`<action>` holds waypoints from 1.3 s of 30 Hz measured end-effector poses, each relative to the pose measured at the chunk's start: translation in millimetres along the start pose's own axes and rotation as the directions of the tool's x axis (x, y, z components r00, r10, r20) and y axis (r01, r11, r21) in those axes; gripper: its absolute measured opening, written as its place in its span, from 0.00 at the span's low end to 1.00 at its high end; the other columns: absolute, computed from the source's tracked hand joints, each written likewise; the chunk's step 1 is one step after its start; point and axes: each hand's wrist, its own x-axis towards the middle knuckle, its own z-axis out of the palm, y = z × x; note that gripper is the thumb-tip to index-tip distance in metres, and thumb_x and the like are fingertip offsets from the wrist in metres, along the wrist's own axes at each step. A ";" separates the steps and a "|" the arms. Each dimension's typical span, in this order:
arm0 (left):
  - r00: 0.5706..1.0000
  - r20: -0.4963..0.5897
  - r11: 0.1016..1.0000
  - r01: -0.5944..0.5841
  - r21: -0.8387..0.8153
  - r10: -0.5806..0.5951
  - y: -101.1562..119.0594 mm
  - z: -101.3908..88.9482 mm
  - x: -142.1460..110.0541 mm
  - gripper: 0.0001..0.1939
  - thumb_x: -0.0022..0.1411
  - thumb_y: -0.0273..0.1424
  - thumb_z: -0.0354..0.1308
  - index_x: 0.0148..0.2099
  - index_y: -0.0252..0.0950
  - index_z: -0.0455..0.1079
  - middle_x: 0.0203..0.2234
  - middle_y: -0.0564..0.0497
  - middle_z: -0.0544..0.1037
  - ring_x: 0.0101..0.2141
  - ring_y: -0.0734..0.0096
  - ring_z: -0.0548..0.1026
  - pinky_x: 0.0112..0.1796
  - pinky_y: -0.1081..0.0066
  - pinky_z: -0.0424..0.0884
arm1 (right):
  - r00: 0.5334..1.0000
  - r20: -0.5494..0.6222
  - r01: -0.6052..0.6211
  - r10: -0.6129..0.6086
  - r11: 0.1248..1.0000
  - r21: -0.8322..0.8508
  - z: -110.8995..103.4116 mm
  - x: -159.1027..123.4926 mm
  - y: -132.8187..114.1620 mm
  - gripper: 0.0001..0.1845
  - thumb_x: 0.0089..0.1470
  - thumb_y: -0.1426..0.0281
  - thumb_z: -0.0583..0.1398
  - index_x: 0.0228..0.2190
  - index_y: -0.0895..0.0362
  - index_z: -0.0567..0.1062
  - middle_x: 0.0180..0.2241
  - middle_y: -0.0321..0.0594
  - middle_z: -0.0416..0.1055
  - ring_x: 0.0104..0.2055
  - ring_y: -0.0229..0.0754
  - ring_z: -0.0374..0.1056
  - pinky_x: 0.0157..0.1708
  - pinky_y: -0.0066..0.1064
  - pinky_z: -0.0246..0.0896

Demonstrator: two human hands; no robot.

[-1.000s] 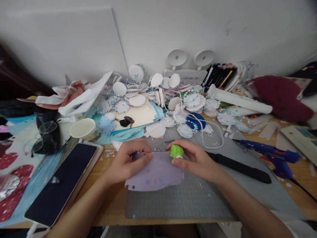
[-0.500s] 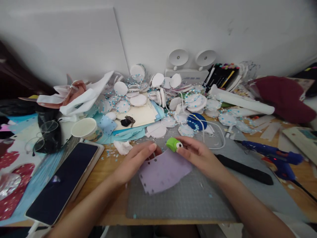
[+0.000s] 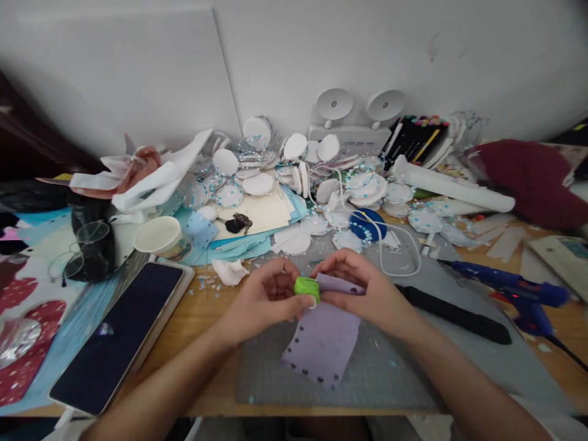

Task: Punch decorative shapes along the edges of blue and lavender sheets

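Note:
A small green paper punch is pinched in my left hand, between thumb and fingers. My right hand grips the sheet of purple paper, whose upper part folds up beside the punch. Small punched holes run along the paper's left and bottom edges. Both hands are above the grey cutting mat. Whether the paper's edge sits inside the punch's slot, I cannot tell.
A phone lies at the left, with a paper cup behind it. White discs with blue beads fill the back. At the right are a blue glue gun and a black bar-shaped object.
The green punch has passed from my right hand to my left. My right hand now holds the purple paper, which has turned and hangs lower, with its upper part folded.

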 end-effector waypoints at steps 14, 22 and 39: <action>0.993 -0.002 0.991 -0.119 0.059 0.120 -7.9 2.3 -6.9 0.19 0.48 0.32 0.68 0.37 0.33 0.62 0.23 0.54 0.73 0.22 0.81 0.66 0.24 0.79 0.61 | 0.954 0.044 0.298 -0.296 0.922 -0.246 1.9 -11.5 -3.7 0.06 0.59 0.70 0.55 0.29 0.54 0.64 0.22 0.30 0.58 0.22 0.33 0.54 0.20 0.24 0.49; 0.992 0.018 0.973 -0.124 0.195 0.122 -7.2 2.4 -7.7 0.17 0.50 0.38 0.66 0.37 0.33 0.67 0.24 0.53 0.72 0.25 0.76 0.67 0.27 0.76 0.64 | 0.939 0.065 0.342 -0.338 0.893 -0.292 1.8 -10.0 -0.8 0.08 0.59 0.71 0.55 0.27 0.55 0.66 0.23 0.32 0.61 0.25 0.34 0.58 0.24 0.25 0.52; 0.961 0.216 0.732 -0.272 0.624 0.173 -6.8 2.9 -12.4 0.19 0.55 0.47 0.58 0.29 0.34 0.65 0.18 0.57 0.62 0.22 0.77 0.61 0.23 0.76 0.56 | 0.907 0.207 0.418 -0.367 0.843 -0.338 3.5 -11.3 4.4 0.09 0.60 0.69 0.54 0.27 0.55 0.68 0.23 0.34 0.65 0.24 0.35 0.61 0.24 0.26 0.54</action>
